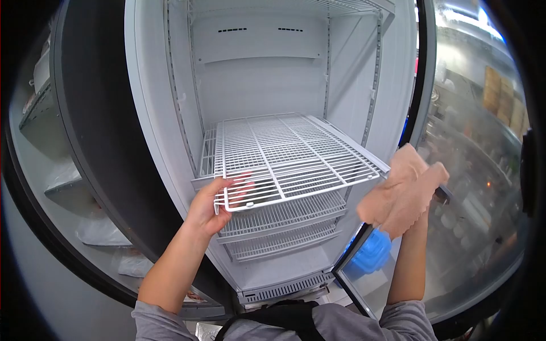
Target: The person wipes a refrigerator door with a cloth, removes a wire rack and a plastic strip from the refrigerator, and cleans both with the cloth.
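A white wire shelf sticks partly out of a white upright fridge cabinet. At its front left corner my left hand is closed on the frame, with fingers under the wires. On the right, a pinkish-beige cloth covers my right hand, whose fingers are hidden beneath it; only the wrist and forearm show below. The cloth is beside the shelf's front right corner. More wire shelves sit lower in the cabinet.
The open glass door stands at the right, with a blue container behind its lower part. At the left is a neighbouring cabinet with bagged items on shelves. A vent grille runs along the fridge's base.
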Demonstrator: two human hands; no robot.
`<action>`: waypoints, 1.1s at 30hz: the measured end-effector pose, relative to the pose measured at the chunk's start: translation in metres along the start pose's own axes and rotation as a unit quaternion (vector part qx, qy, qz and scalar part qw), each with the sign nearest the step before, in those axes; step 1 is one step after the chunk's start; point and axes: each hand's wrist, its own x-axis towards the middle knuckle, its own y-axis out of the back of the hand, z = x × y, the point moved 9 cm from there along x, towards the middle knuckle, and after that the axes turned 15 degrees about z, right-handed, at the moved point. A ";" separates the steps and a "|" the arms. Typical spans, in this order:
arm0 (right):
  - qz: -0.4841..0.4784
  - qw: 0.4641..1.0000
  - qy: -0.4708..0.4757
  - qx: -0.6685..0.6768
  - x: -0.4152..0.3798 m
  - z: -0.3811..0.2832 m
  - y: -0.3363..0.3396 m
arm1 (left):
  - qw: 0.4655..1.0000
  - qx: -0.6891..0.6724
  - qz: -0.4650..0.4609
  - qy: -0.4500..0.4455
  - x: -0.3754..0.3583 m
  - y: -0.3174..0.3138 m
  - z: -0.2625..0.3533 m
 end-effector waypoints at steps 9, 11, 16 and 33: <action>-0.267 0.407 -0.355 0.798 -0.014 -0.044 -0.070 | 0.998 0.032 0.046 0.002 0.000 0.012 -0.003; -0.269 0.390 -0.380 0.794 -0.022 -0.040 -0.082 | 0.999 0.042 0.026 -0.012 -0.008 0.007 -0.006; -0.254 0.515 -0.326 0.751 -0.040 -0.011 -0.101 | 0.997 0.062 0.035 -0.038 -0.023 0.017 -0.017; -0.085 0.815 -0.216 0.531 -0.192 0.019 -0.117 | 0.962 0.147 -0.200 -0.116 -0.062 0.062 -0.089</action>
